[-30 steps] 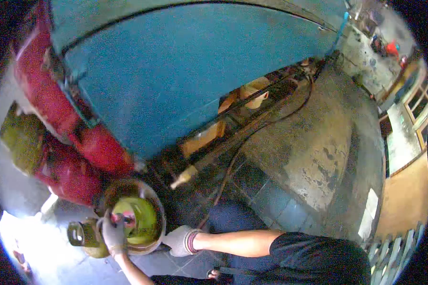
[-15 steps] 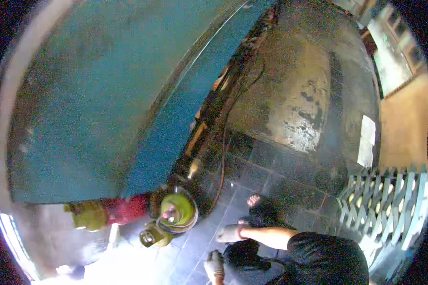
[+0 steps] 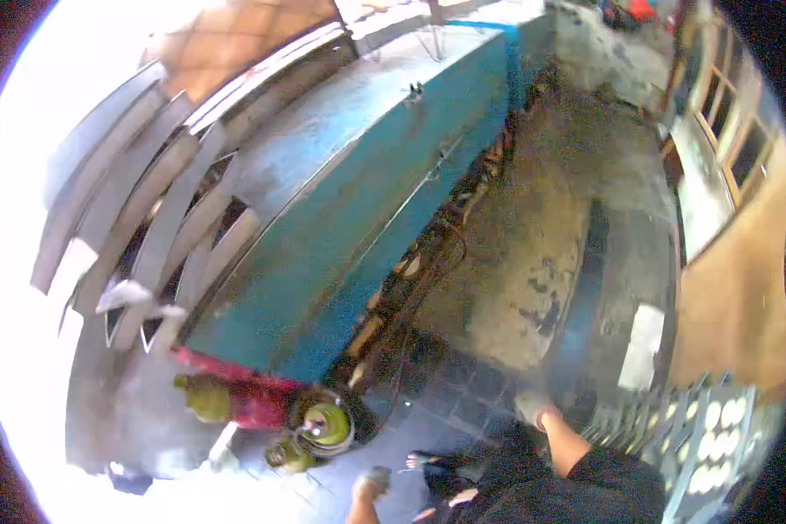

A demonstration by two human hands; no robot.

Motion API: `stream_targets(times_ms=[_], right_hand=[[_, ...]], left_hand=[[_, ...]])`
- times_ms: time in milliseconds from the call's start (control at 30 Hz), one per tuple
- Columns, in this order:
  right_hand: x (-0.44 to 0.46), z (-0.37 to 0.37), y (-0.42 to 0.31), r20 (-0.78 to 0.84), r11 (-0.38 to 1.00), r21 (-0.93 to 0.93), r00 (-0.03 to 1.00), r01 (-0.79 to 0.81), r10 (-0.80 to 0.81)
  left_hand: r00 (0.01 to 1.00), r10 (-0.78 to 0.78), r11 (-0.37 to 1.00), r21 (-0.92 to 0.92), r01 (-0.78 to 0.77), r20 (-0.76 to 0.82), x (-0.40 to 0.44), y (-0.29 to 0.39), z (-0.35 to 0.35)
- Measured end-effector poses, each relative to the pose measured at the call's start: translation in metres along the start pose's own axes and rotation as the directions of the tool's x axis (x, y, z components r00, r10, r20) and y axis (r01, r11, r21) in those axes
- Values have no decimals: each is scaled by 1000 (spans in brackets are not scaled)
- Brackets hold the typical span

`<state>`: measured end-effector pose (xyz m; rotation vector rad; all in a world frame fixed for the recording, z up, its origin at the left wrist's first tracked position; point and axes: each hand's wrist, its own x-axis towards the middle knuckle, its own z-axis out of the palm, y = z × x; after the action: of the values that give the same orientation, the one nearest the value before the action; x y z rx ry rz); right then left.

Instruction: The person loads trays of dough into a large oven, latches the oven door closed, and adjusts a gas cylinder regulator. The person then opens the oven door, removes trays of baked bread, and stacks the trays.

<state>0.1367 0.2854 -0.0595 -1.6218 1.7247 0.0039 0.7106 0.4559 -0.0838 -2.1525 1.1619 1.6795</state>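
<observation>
My left hand, in a pale glove with a darker palm side, hangs low over the tiled floor. The green gas cylinders stand to its left, apart from it. Stretched out ahead of my body is my right hand, also gloved, with a reddish cuff at the wrist. It is left of a slatted rack bearing rows of pale round pieces. Nothing shows in either hand; motion blur hides how the fingers are set.
A long blue-green metal cabinet runs away from me on the left. Beside it lies a dark hose. Long slats stand at far left. A pale sheet lies on the right. My bare feet show below.
The view has tilted up and turned, bringing the cabinet top and left slats into sight. My right hand has swung forward and right, away from my left hand.
</observation>
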Motion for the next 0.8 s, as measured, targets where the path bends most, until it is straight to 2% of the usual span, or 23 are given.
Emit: stream_targets(times_ms=[33, 67, 100, 133, 167, 200, 233, 267, 300, 333, 367, 400, 433, 467, 500, 533, 567, 633, 667, 733, 767, 800], right_hand=[[8, 16, 74, 31, 940, -250, 972, 232, -232], [-26, -35, 55, 125, 1000, -25, 992, 17, -14], [-73, -111, 5, 212, 958, 155, 955, -240, 205], [-57, -86, 81, 181, 999, -2, 982, -48, 47], [-41, -61, 156, 145, 975, -173, 983, 137, -112], [-45, -75, 171, 277, 937, -338, 961, 86, 12], [-47, -87, 202, 416, 776, -542, 905, 323, -87], [-56, -104, 223, 407, 765, -557, 909, 323, -87], [-68, -121, 238, 361, 907, -414, 929, 76, 87], [-73, -129, 266, 348, 953, -239, 899, -188, 264], [-74, -133, 291, 344, 950, -250, 901, -186, 267], [-63, -122, 336, 397, 919, -394, 897, -27, 196], [-57, -123, 364, 459, 846, -515, 878, 138, 136], [-60, -144, 358, 460, 840, -523, 878, 145, 135], [-70, -168, 338, 428, 907, -416, 867, -63, 256], [-72, -181, 330, 412, 918, -291, 831, -270, 375], [-71, -194, 320, 411, 917, -301, 832, -263, 374], [-54, -200, 320, 393, 919, -305, 846, -250, 361], [-37, -189, 337, 402, 920, -309, 844, -241, 356], [7, -156, 381, 433, 950, -306, 879, -66, 201], [25, -148, 382, 447, 949, -309, 872, -60, 201], [40, -143, 380, 456, 944, -330, 873, -12, 170]], left_hand=[[996, -2, 991, -132, -10, -94, 3, 27, -4], [982, -5, 965, -258, -45, -188, -4, 70, -14], [955, 60, 944, -296, -149, -290, 1, 96, -10], [935, 41, 896, -402, -190, -351, -3, 127, -1], [911, 22, 834, -495, -243, -411, -8, 158, 8], [909, -70, 720, -651, -239, -411, -22, 199, 13], [906, -31, 756, -603, -255, -422, -23, 228, 23], [905, -23, 744, -612, -268, -425, -30, 257, 39], [924, -34, 729, -642, -237, -380, -41, 284, 57], [943, -45, 715, -670, -201, -330, -45, 305, 76], [918, -28, 883, -440, -162, -395, -50, 320, 92], [919, -32, 880, -448, -161, -394, -55, 332, 112], [947, -74, 930, -364, -48, -313, -60, 341, 130], [964, -124, 962, -267, 59, -236, -60, 349, 147], [966, -83, 994, -95, 61, -244, -49, 344, 163], [966, -86, 992, -107, 61, -243, -38, 331, 181], [990, -14, 992, -129, -4, -138, -28, 317, 197], [998, 53, 984, -166, -59, -40, -7, 292, 220], [997, 72, 956, -285, -76, -23, -3, 283, 227], [997, 76, 911, -405, -71, -6, -12, 287, 226], [998, -53, 973, -227, 47, -23, -27, 306, 212], [995, -100, 980, -174, 96, -11, -4, 300, 214]])
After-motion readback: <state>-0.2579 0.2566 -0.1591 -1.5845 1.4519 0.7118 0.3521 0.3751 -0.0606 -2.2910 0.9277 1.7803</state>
